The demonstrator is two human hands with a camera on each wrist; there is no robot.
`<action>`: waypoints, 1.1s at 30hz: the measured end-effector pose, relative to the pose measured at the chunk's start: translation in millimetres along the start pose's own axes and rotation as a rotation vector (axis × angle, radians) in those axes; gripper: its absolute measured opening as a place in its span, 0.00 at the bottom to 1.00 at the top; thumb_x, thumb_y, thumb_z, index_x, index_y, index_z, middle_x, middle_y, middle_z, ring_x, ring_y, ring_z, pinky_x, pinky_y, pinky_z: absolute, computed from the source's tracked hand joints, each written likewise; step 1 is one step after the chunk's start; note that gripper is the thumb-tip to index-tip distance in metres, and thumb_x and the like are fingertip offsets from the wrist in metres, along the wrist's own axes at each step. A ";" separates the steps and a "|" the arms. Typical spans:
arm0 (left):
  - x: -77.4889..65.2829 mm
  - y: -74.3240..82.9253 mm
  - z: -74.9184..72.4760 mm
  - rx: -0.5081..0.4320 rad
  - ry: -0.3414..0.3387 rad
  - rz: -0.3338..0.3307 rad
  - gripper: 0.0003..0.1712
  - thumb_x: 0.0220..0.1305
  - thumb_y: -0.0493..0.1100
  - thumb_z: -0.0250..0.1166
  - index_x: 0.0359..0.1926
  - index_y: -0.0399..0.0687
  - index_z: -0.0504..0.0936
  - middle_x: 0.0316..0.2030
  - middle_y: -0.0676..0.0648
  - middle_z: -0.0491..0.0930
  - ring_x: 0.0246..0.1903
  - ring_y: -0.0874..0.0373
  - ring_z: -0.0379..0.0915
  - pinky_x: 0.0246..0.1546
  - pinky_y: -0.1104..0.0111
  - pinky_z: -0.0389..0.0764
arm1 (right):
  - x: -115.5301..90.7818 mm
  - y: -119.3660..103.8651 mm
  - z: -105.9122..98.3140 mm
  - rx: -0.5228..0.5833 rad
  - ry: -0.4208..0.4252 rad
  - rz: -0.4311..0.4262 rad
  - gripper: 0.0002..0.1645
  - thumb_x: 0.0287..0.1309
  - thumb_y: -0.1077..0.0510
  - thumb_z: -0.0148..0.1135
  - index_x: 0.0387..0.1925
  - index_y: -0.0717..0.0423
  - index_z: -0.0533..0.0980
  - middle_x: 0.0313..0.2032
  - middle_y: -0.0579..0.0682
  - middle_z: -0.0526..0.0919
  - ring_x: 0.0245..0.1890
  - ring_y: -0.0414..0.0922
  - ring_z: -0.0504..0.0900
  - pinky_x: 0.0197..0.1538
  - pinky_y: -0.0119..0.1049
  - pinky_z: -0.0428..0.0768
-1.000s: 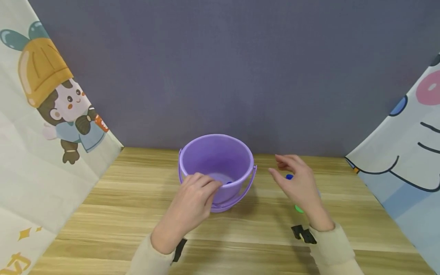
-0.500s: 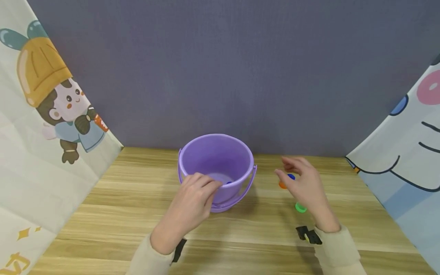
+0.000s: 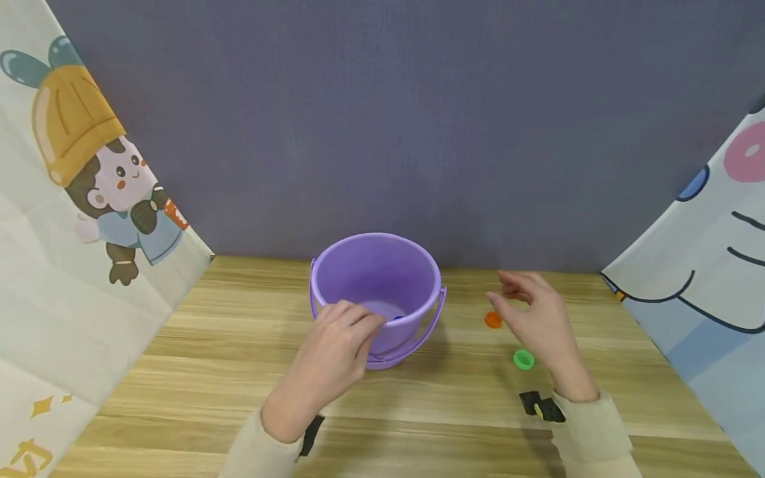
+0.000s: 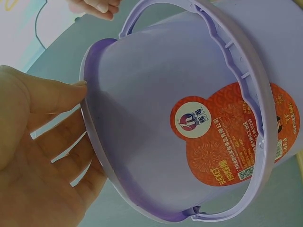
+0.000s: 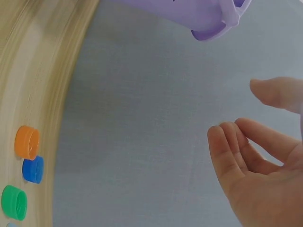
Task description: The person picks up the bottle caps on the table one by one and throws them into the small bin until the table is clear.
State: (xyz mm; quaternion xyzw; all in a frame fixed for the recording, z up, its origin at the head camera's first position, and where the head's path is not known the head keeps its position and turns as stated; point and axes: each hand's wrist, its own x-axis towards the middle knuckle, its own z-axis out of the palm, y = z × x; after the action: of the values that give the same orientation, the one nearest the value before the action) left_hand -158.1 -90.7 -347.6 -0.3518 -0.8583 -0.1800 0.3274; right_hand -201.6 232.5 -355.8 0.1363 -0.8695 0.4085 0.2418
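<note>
Right fingers: the right hand (image 3: 540,325) holds nothing; a wide gap parts the thumb from the 4 loosely curved fingers, above the table and clear of the caps.
Left fingers: the left hand (image 3: 340,342) pinches the near left rim of the purple bucket (image 3: 376,265), its thumb pad against the edge; it has not shifted across the 3 head pictures.
Right hand's shift: over the last 1.0 s it has slid right, away from the bucket, carrying nothing. The orange cap (image 3: 493,320), hidden at 1.0 s ago, and the green cap (image 3: 523,360), then partly hidden, now both show whole.
Blue cap: the blue cap (image 5: 33,170), seen from the head 0.5 s ago, is now covered there by the right hand; the right wrist view shows it just beside the orange cap.
Work: by my judgement, the shift brings the hand over the blue cap's side of the group, with no cap picked up yet.
Bucket: upright, handle (image 4: 268,118) hanging down over a red label (image 4: 213,151); a small blue piece (image 3: 398,318) shows inside, past the near rim.
Table: wood-grained table (image 3: 209,372), grey backdrop (image 3: 382,119) behind.
</note>
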 end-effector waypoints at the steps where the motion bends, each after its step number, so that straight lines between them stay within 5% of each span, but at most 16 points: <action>1: 0.0 -0.3 -0.3 0.000 0.001 0.000 0.11 0.61 0.34 0.69 0.44 0.48 0.88 0.40 0.53 0.86 0.41 0.55 0.77 0.44 0.61 0.76 | 0.0 0.0 -0.4 -0.001 -0.002 0.005 0.25 0.60 0.62 0.71 0.57 0.68 0.79 0.51 0.57 0.81 0.45 0.49 0.81 0.51 0.15 0.72; 14: 0.3 -1.5 -1.7 -0.006 0.005 0.000 0.11 0.61 0.34 0.69 0.44 0.47 0.88 0.40 0.52 0.86 0.41 0.55 0.77 0.43 0.61 0.76 | 1.9 4.0 -10.0 -0.078 -0.008 0.035 0.26 0.63 0.57 0.70 0.58 0.68 0.78 0.50 0.60 0.80 0.46 0.57 0.83 0.49 0.15 0.70; 22: 0.5 -1.4 -1.1 -0.009 0.001 -0.002 0.10 0.61 0.34 0.69 0.44 0.47 0.88 0.40 0.53 0.86 0.40 0.55 0.77 0.43 0.61 0.76 | 2.1 14.8 -18.1 -0.131 -0.023 0.078 0.28 0.64 0.55 0.69 0.59 0.70 0.77 0.52 0.62 0.80 0.47 0.58 0.82 0.53 0.50 0.79; 29: 0.7 -1.3 -0.9 -0.009 0.001 -0.004 0.11 0.61 0.34 0.69 0.44 0.47 0.88 0.40 0.53 0.86 0.41 0.55 0.77 0.43 0.61 0.76 | 3.6 28.1 -23.8 -0.134 -0.025 0.091 0.28 0.64 0.56 0.69 0.59 0.71 0.76 0.53 0.64 0.79 0.47 0.58 0.81 0.46 0.17 0.72; 33: 0.9 -1.1 -0.9 -0.004 -0.002 -0.004 0.11 0.61 0.34 0.69 0.45 0.47 0.88 0.40 0.53 0.86 0.41 0.55 0.77 0.44 0.61 0.76 | 3.3 34.4 -27.1 -0.131 -0.033 0.107 0.29 0.64 0.55 0.69 0.60 0.71 0.76 0.53 0.65 0.79 0.48 0.60 0.81 0.44 0.14 0.70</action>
State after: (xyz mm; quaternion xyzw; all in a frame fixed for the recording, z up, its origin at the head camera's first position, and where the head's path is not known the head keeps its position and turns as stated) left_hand -159.0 -91.5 -346.5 -0.3511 -0.8588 -0.1821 0.3257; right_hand -211.0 275.1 -361.3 0.0802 -0.9044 0.3607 0.2134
